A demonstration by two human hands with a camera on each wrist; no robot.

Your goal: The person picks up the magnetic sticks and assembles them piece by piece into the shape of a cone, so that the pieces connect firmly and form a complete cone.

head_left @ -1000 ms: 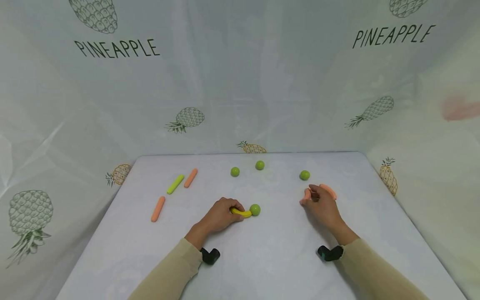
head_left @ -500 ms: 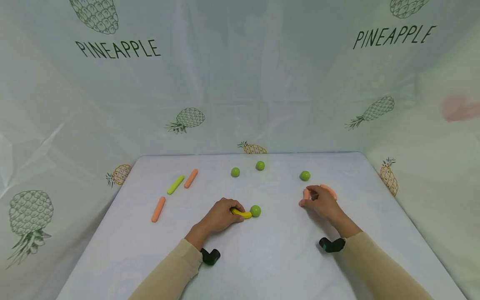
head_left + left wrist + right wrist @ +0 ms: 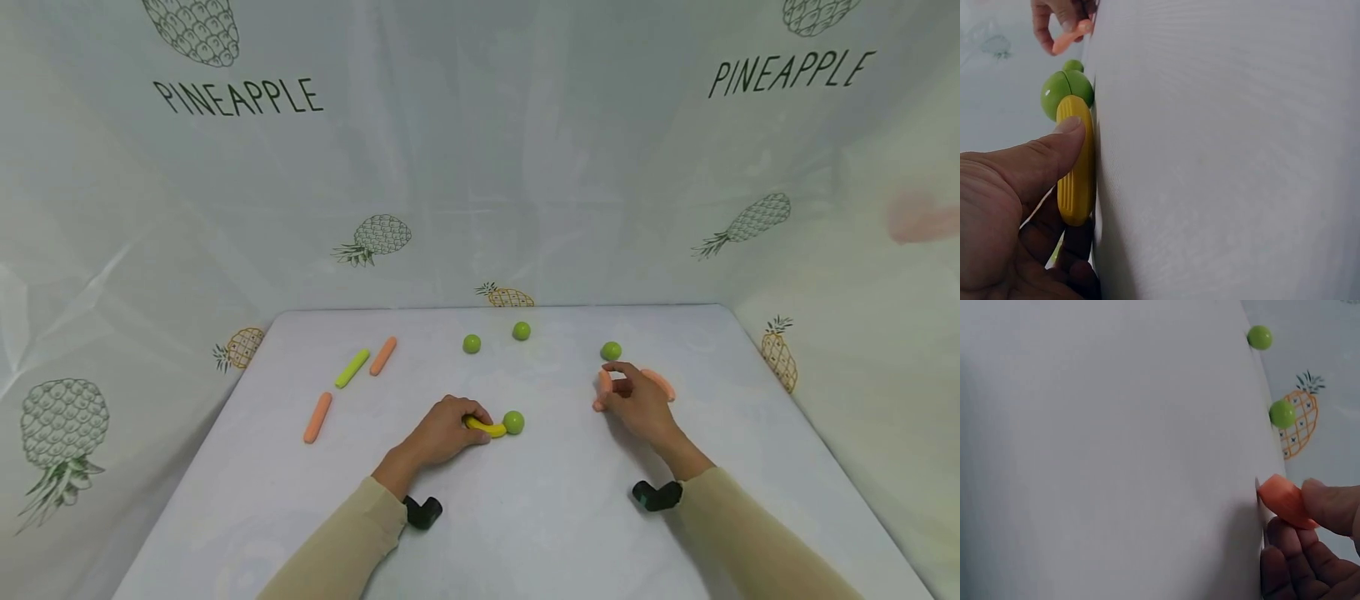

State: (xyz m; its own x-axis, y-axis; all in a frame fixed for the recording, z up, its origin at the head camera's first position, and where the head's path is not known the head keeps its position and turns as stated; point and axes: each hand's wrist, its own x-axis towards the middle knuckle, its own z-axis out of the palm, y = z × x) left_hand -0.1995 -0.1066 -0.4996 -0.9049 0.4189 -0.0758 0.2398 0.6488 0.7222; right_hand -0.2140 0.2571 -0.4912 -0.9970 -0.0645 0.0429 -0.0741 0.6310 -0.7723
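Observation:
My left hand point(image 3: 448, 429) pinches a yellow curved piece point(image 3: 492, 430) with ridged sides, low over the white table point(image 3: 525, 517). The far end of that piece touches a green ball point(image 3: 513, 422), which has a seam in the left wrist view. Toward the right, my right hand point(image 3: 639, 406) pinches an orange curved piece point(image 3: 1282, 499) between thumb and fingers, standing steeply at the tabletop. A second orange curved piece point(image 3: 659, 384) lies just behind that hand, partly hidden by it.
Three more green balls lie toward the back: a left one point(image 3: 472, 343), a middle one point(image 3: 522, 331) and a right one point(image 3: 611, 351). At the left are two straight orange sticks point(image 3: 317, 417) and a lime stick point(image 3: 352, 368). A pineapple-print sheet point(image 3: 480, 167) hangs behind.
My right hand has shifted slightly left and away from me, and its orange piece now stands out more to the left of the fingers. My left hand stays in place on the yellow piece.

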